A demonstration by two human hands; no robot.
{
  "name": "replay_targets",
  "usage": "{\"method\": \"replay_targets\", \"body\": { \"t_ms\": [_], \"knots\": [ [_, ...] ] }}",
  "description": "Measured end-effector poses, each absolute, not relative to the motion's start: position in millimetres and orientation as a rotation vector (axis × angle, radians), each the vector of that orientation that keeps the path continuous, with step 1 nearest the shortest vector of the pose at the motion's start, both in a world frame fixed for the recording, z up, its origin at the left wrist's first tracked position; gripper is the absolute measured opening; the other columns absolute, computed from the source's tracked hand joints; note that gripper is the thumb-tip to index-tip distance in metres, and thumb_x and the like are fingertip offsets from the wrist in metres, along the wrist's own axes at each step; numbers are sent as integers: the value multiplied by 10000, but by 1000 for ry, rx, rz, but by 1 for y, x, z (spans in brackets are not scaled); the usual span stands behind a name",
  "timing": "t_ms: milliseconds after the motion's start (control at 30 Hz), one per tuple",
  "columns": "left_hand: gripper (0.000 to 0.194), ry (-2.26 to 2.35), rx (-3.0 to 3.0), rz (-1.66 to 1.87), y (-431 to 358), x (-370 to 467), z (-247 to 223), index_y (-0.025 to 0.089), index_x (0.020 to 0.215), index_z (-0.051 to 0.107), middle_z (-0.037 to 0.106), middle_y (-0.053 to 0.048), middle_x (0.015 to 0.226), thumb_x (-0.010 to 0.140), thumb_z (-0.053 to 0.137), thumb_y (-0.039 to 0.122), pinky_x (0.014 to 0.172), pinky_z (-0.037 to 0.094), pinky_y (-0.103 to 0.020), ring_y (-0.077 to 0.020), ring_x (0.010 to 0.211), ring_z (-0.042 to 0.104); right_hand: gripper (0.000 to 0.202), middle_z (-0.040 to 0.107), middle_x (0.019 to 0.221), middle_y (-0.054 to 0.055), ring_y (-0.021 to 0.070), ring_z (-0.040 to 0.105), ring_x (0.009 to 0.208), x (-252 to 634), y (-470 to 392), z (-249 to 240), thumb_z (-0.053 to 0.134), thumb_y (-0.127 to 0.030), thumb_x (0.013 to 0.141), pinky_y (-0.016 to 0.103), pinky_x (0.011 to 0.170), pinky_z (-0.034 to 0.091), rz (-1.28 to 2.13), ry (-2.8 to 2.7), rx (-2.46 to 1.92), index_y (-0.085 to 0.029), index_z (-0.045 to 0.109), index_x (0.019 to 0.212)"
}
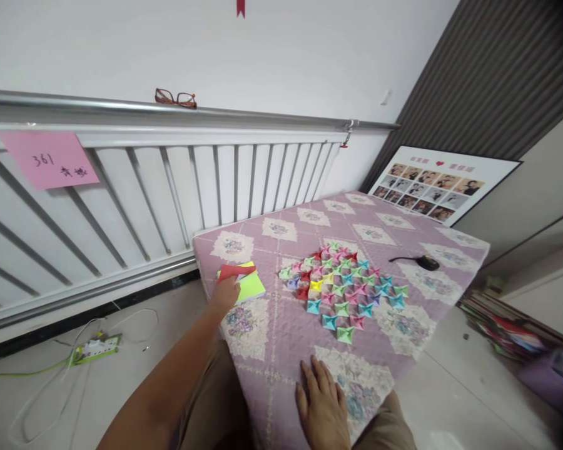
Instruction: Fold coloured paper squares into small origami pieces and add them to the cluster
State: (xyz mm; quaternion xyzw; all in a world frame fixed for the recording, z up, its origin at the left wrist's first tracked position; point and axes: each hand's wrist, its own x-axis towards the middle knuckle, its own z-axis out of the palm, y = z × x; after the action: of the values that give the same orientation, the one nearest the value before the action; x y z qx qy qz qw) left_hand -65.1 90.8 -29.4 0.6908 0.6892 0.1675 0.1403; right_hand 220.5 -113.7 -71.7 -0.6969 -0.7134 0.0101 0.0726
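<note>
At the table's left edge lies a stack of coloured paper (251,286), a yellow-green sheet on top. My left hand (226,295) is at that stack with its fingers closed on a red sheet of paper (241,270); its fingertips are partly hidden. Flat on the tablecloth near the front edge rests my right hand (323,403), fingers stretched out and holding nothing. Beyond it, folded paper pieces (342,290) in green, pink, blue, red and yellow are laid in diagonal rows, forming a rough diamond.
A purple flowered cloth (286,325) covers the table. A black corded object (426,262) lies on its right side. Behind stands a white radiator (253,178), with glasses (176,98) on the pipe above. A photo board (431,187) leans at the back right; a power strip (96,349) lies on the floor.
</note>
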Motion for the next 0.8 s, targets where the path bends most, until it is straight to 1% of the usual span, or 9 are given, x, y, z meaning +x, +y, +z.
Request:
{"method": "replay_targets", "body": {
  "t_ms": [167,233,400,500,567,633,700,800],
  "knots": [
    [299,1966,2077,476,85,-61,-30,185,1144,600,620,-82,1151,888,483,283,972,383,-319,-229,1100,529,492,431,1449,44,262,355,1347,219,-112,-70,375,-412,869,480,1050,312,43,-2144,-2109,-264,544,1306],
    [290,1977,2087,469,83,-59,-31,187,1134,602,609,-88,1156,902,465,293,978,376,-327,-235,1114,520,490,438,1445,43,260,357,1345,219,-113,-70,374,-412,869,475,1053,307,36,-2135,-2111,-263,546,1303],
    [311,2010,2082,474,80,-59,-29,145,1109,591,603,-119,1152,949,350,259,966,381,-329,-233,1102,525,471,481,1408,58,268,387,1318,220,-116,-72,406,-408,869,473,1040,322,7,-2100,-2046,-256,557,1288],
    [309,2006,2074,489,79,-59,-27,138,1100,595,607,-122,1148,944,350,246,963,385,-324,-229,1098,532,418,559,1315,85,275,481,1225,221,-106,-69,426,-391,870,462,984,380,17,-2006,-2017,-246,612,1215],
    [305,2007,2060,493,79,-59,-25,133,1088,602,610,-124,1142,938,358,238,955,393,-327,-232,1095,539,368,620,1208,101,268,555,1117,217,-87,-63,421,-358,875,436,920,430,81,-1925,-1986,-228,660,1124],
    [302,2010,2048,490,80,-59,-25,133,1080,607,615,-121,1133,936,365,243,945,404,-326,-230,1085,551,346,674,1062,99,230,607,998,208,-59,-54,397,-297,883,375,883,455,233,-1929,-1842,-200,679,1058],
    [301,2013,2042,485,81,-59,-25,135,1073,610,622,-115,1120,938,371,259,937,414,-320,-226,1070,565,318,688,991,95,208,618,943,195,-25,-45,412,-258,867,324,874,454,379,-1919,-1746,-173,691,995],
    [303,2036,2033,472,83,-59,-26,136,1058,619,635,-114,1097,941,375,272,928,427,-319,-224,1042,582,298,684,974,81,190,606,932,169,27,-37,423,-242,857,279,853,439,413,-1877,-1733,-171,690,969]
  ]
}}
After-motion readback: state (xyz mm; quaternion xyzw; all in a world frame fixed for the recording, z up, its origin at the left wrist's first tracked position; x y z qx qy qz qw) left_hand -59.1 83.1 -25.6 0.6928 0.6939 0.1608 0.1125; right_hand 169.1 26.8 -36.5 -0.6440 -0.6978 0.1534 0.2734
